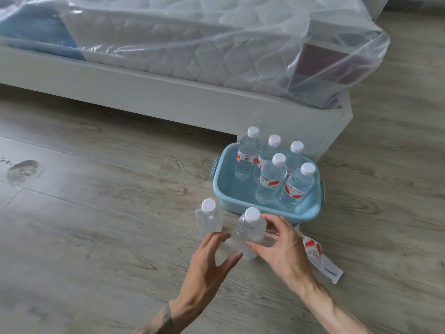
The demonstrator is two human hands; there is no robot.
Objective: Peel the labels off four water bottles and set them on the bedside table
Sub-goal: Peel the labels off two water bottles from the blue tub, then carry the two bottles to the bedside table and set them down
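Two clear water bottles without labels stand on the wood floor: one at the left, the other beside it. My right hand wraps its fingers around the right bottle's body. My left hand hovers with fingers spread just in front of the left bottle, not gripping it. Behind them a light blue plastic tub holds several upright bottles with red and white labels. A peeled label lies on the floor right of my right hand.
A white bed frame with a plastic-wrapped mattress runs across the back; the tub sits by its corner. A dark smudge marks the floor at far left. Wood floor stretches left and in front.
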